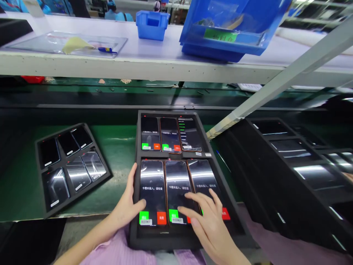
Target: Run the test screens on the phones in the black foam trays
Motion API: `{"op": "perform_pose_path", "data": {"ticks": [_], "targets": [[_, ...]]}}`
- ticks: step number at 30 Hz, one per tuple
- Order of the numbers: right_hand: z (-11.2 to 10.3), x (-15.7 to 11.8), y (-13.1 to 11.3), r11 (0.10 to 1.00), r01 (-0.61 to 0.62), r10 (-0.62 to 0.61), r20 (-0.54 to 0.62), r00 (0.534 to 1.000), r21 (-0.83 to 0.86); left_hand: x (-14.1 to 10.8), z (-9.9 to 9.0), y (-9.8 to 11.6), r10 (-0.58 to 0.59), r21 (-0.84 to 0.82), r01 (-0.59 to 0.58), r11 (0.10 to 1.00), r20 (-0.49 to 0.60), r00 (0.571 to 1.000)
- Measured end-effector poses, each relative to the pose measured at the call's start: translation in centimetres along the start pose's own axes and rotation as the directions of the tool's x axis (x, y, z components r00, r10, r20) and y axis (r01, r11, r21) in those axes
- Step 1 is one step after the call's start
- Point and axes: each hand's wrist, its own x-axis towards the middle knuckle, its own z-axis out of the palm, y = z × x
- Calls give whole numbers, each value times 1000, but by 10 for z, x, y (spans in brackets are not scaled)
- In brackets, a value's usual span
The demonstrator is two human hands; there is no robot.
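Note:
A black foam tray [176, 241] lies before me with two rows of three lit smartphones. My left hand [129, 198] grips the tray's left side. Its thumb reaches over the rim onto the front left phone [152, 176], just above a green button. My right hand [208, 221] has its fingers spread over the front middle phone [176, 173] and the front right phone [202, 173]. Its index fingertip is at the middle phone's green button; whether it touches cannot be made out. Most phones show Chinese text with green and red buttons; the back right phone [190, 134] shows a list.
Left on the green bench stands another foam tray [106, 171] of dark phones. Stacked black trays [237, 162] rise on the right beside a slanted white post [275, 84]. A white shelf [154, 68] crosses ahead, bearing blue bins [152, 31] and a pen [106, 49].

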Motion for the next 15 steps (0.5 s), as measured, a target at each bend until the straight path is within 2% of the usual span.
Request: {"op": "perform_pose_path", "data": {"ticks": [3,8,11,13,15], "targets": [[-3,-3,-10,996,92,-92,1,996,-14,-19,0,1,-83,66,77,995,86,993],[-5,-4,-15,993,91,-89,29,996,-70,-29,-1,-1,-97,125,88,988,68,993],[-6,-18,-8,997,-35,29,-90,995,-62,-27,-2,-5,-82,81,77,994,65,995],[-6,-30,-1,982,-176,158,-194,968,-75,-24,-2,-9,-65,41,64,997,32,997],[-5,-40,4,956,-274,243,-250,937,-100,-20,-1,-13,-38,51,39,998,-28,999]]}}
